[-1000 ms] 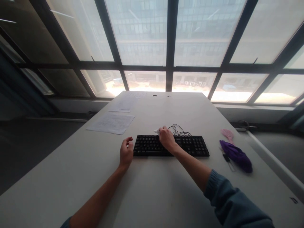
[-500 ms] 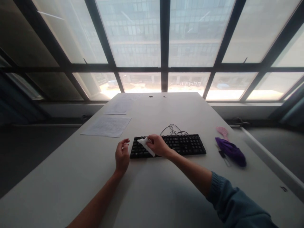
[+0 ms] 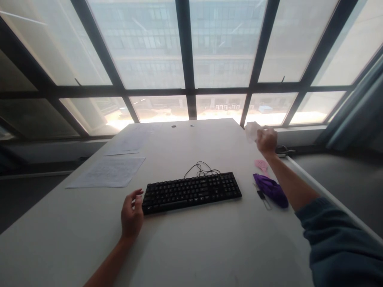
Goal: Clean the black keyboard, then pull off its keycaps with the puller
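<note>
Unreadably small, the pale key legends (image 3: 205, 184) on the black keyboard (image 3: 191, 193).

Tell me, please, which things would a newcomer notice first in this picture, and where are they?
The black keyboard stands out first, near the middle of the view on the white table, with the left hand at its left end. The right hand, raised at the right, holds a thin white sheet. Large windows fill the upper view.

White table (image 3: 191, 247) before bright, dark-framed windows (image 3: 221, 48)
</note>
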Demonstrator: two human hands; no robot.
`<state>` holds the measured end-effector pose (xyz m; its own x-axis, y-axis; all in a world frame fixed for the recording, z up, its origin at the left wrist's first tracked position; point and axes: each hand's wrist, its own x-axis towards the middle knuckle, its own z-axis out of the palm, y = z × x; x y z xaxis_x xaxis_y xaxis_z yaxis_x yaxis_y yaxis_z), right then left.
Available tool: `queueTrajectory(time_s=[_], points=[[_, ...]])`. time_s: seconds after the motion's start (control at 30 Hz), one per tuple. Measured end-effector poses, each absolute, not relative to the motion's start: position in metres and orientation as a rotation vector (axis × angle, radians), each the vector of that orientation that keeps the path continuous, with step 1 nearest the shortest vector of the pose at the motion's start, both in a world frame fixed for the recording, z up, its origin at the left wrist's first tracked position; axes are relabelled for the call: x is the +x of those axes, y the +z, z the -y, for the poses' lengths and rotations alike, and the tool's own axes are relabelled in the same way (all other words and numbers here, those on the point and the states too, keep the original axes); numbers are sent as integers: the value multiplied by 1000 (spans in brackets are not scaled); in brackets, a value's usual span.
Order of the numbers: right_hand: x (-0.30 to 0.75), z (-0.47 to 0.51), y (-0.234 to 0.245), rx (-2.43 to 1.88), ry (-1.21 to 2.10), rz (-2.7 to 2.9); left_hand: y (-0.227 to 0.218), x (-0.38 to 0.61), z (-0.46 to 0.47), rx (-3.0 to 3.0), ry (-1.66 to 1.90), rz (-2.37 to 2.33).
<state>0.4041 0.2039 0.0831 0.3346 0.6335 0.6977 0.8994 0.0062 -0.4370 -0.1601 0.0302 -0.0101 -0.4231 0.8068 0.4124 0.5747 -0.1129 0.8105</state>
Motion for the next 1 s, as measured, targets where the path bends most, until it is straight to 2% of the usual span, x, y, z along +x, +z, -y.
queueTrajectory(time_s=[0.1,0.23,0.4,0.57,0.83,1.0], points=[[436,-224,81,-2005,-228,1341,-11,-162,-31,1469,1562,-1964],[469,-243,72,-2085,-176,1199,-10,-164,-33,1381,1541,-2013],[492,-259,61,-1961,-138,1212,-6,-163,-34,1324,1493,-2066],[486,-279,48,-1776,243,1316,-9,-165,-35,1275,1455,-2106],[451,-287,24,-1749,540,1465,-12,-169,-36,1282,1415,-2133],[433,-283,27,-1640,809,1580,-8,-166,-35,1285,1414,-2135]])
